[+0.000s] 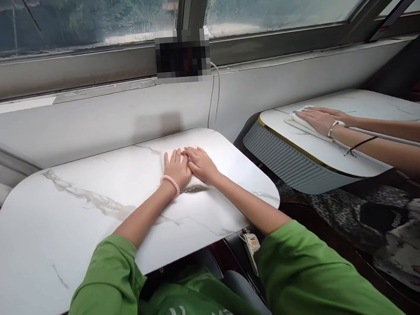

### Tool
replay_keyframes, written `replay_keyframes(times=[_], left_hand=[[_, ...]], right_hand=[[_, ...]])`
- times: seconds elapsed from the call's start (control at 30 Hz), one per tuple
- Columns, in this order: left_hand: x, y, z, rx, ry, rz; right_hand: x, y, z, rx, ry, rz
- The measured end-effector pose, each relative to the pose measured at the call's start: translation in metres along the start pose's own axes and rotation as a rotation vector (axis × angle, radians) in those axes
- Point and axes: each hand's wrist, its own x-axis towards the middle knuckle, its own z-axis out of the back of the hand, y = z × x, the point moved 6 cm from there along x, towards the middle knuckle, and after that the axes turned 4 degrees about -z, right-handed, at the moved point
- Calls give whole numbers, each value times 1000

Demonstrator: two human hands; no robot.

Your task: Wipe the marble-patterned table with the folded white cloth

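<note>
Green sleeves [106, 275] nearest camera, reaching across the near edge. Left fingers [174, 155] flat, slightly apart; right fingers [191, 153] flat, closer together, touching the left ones. Nothing clamped: both sets rest on the white cloth [196, 185], right-hand half of the marble-pattern desk [104, 241]. Flat side-by-side hold likely spreads pressure, limits bunching. Room: long run left; rounded right end near; wall [110, 121] just past far edge blocks overshoot. Right, across a gap: second desk [357, 101], co-worker's hands [318, 120] on another cloth [303, 123].

An indoor room of unclear kind, with marble-patterned tables [56, 226] along a white wall [269, 83] below windows [274, 4].
</note>
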Motion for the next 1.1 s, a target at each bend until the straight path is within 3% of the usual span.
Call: replay_keyframes(times=[0.27, 0.37, 0.47, 0.63, 0.77, 1.1], left_hand=[[-116, -57, 15, -12, 5, -184], [-137, -63, 21, -12, 11, -229], [-139, -62, 23, -12, 12, -249], [-127, -50, 20, -38, 6, -254], [-102, -23, 18, -59, 7, -215], [6, 102, 28, -71, -47, -67]], right_hand=[[-130, 59, 18, -72, -31, 2], [-148, 72, 19, -91, -37, 1], [-147, 76, 18, -93, -43, -7], [-129, 72, 15, -55, -49, -27], [-95, 67, 3, -22, -51, -36], [78, 57, -49, -16, 21, -28]])
